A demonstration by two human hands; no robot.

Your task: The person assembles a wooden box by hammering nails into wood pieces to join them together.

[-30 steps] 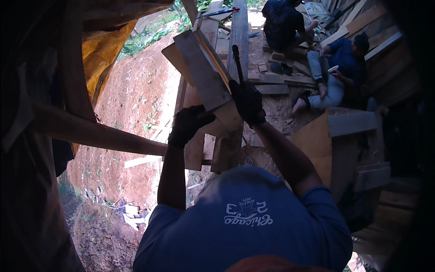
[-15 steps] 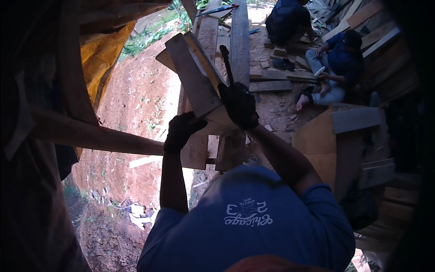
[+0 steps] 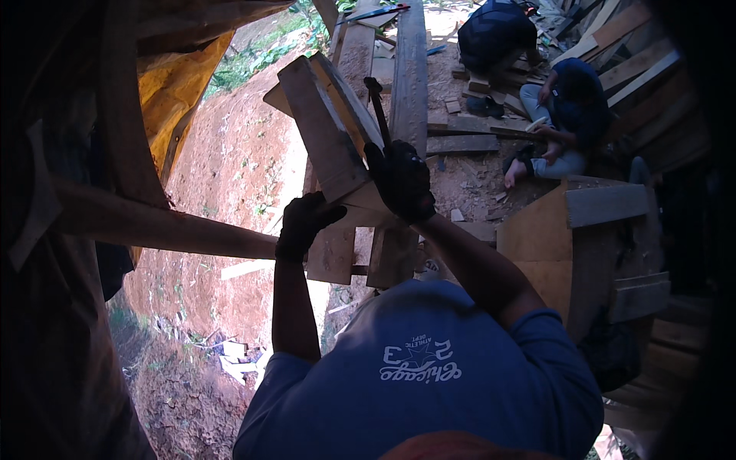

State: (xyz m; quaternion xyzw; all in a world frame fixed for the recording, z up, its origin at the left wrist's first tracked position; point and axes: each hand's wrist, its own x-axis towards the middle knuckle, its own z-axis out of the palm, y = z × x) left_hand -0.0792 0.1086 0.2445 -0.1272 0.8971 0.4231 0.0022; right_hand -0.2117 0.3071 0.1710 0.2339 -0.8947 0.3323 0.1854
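Head view, lettered shirt (image 3: 420, 337), probable hammer (image 3: 379, 111) in right hand (image 3: 402, 181)

1. A yellow-orange, creased tarpaulin (image 3: 180, 92) hangs at upper left, and below it a thick brown wooden pole (image 3: 192, 232) runs sideways.
2. Leafy green plants (image 3: 264, 54) grow atop a reddish-brown earth slope (image 3: 222, 172).
3. A co-worker in a dark-blue shirt and grey-blue trousers (image 3: 579, 92) sits near long brown wooden planks (image 3: 642, 57).
4. A tan, angular wooden box (image 3: 537, 238) stands at right.
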